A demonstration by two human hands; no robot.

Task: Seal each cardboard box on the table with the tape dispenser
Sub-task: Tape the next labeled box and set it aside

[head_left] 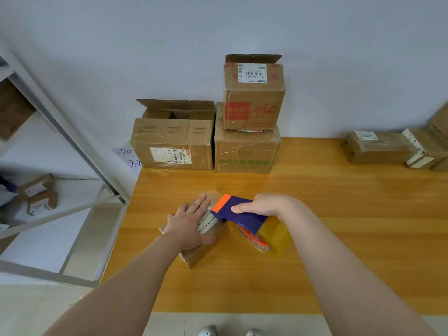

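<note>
One cardboard box [211, 232] under left hand [188, 221].

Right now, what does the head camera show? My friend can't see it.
A left hand presses a small box on a wooden table while the right hand holds a tape dispenser at its top. More boxes stand by the wall.

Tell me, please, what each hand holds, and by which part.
Right hand grips the tape dispenser by its blue body; left hand presses flat on the small box.
</note>
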